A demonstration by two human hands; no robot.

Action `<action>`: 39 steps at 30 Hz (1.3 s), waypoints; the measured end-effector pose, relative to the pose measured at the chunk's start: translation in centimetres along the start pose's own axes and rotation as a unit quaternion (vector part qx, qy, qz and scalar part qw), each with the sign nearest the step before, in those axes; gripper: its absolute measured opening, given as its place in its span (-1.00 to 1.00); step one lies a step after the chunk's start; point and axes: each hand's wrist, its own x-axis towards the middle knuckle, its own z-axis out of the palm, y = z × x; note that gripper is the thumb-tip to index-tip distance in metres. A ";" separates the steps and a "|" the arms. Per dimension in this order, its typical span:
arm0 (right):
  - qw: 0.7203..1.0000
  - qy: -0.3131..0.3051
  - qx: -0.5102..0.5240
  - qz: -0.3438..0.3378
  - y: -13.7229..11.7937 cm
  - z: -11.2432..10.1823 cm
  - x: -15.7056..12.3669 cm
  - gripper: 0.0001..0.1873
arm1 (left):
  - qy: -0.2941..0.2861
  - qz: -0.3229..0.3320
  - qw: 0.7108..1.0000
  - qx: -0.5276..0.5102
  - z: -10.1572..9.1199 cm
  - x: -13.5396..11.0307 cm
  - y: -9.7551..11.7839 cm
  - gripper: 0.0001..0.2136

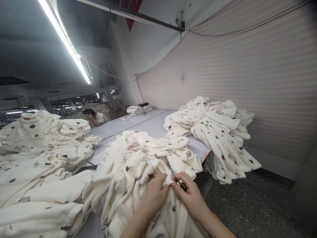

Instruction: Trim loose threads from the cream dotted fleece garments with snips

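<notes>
A white fleece garment (138, 165) with dark spots and small printed figures lies bunched at the table's near edge. My left hand (156, 193) is closed and pinches a fold of it. Close beside it, my right hand (189, 193) is closed around a small dark tool (182, 185), mostly hidden by the fingers, so its exact kind does not show. The right thumb and fingertips meet the raised edge of cloth between both hands. Loose folds of the garment hang down below my wrists.
Heaped spotted garments (44, 152) cover the left side. A tied bundle of them (210, 129) hangs over the right edge of the table (158, 120). Folded white stacks (135, 110) stand at the back, near a person (100, 118). A striped cloth (235, 66) drapes the wall.
</notes>
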 end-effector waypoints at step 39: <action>0.981 -0.041 -0.184 -0.043 -2.3 0.6 -0.1 -0.75 | -0.058 -0.137 0.812 -0.565 -3.7 -2.4 -3.9 -0.68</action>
